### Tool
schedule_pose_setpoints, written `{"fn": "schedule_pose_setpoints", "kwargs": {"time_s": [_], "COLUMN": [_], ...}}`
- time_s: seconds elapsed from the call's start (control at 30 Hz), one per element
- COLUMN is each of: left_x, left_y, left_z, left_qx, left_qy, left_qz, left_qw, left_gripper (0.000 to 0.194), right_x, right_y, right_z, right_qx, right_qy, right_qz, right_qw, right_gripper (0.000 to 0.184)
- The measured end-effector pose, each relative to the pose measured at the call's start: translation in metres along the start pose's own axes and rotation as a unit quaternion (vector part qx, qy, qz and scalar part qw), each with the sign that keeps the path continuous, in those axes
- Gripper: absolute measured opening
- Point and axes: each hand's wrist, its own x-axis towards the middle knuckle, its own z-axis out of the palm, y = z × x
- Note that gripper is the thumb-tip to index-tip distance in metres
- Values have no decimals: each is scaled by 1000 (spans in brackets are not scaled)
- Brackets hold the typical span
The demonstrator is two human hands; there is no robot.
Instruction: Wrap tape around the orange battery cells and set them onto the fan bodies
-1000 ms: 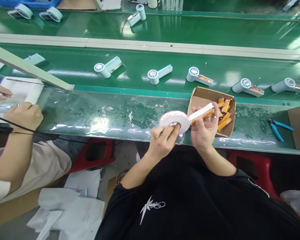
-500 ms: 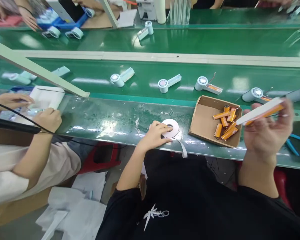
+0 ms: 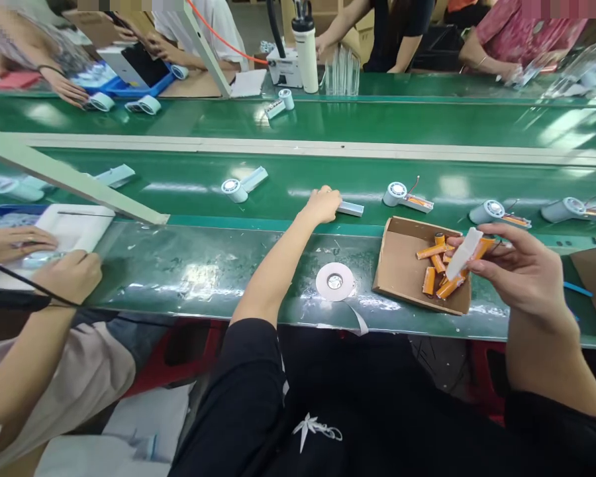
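Pinches orange battery [image 3: 485, 247] with white strip [image 3: 463, 255] along its side between thumb and fingers of right hand [image 3: 531, 271], seen over right part of cardboard box [image 3: 395, 255]. Inside box, below right fingertips: loose pile of orange cells [image 3: 430, 281]. With left arm stretched forward, covers one end of pale blue fan unit [image 3: 351, 209] with left hand [image 3: 322, 204], leaving handle in sight right of knuckles; contact hidden, impossible to say if clasping or only touching. Nearer the body, between both hands: white tape roll [image 3: 334, 281] flat on bench [image 3: 153, 265], with tape tail [image 3: 361, 321] loose toward edge. Left of left hand, on green belt [image 3: 179, 189]: second fan unit [image 3: 234, 191]. Beyond box, left of right hand: wired fan unit [image 3: 397, 194]. Right of right hand: blue tool handle [image 3: 579, 289], partly hidden. Well left of left hand: co-worker's hands [image 3: 69, 275].
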Motion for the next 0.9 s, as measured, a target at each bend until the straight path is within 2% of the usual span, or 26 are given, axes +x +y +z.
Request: {"fn": "schedule_pose_setpoints", "kwargs": {"time_s": [0.1,0.2,0.3,0.4,0.5,0.6,0.77,0.83,0.9], "left_x": [0,3,5,6,8,11,21,24,27], "left_y": [-16,-25,-24,-17,-10,-5,1,5,11], "left_z": [4,10,16,18,18,19,24,27,30], "left_qx": [-60,-140,-182,-188,-185,-185,-203,-223,-229], "left_qy": [-5,14,40,59,62,64,91,108,121], "left_qz": [57,91,80,57,34,28,27,15,-12], "left_qw": [997,986,979,979,980,980,975,969,966], "left_gripper": [17,15,17,20,19,21,35,40,42], "right_x": [31,83,137,173,185,183,181,182,182], "right_y": [14,42,82,116,135,139,135,137,142], "right_z": [9,39,76,102,111,112,114,116,118], "right_qx": [-34,-79,-146,-220,-287,-353,-506,-554,-579], "right_qy": [-22,-77,-121,-167,-207,-252,-313,-331,-351], "right_qz": [-6,14,20,10,-2,-10,-10,-1,-5], "right_qw": [999,994,982,961,935,901,804,764,736], "right_gripper": [49,61,63,54,50,48,48,48,51]}}
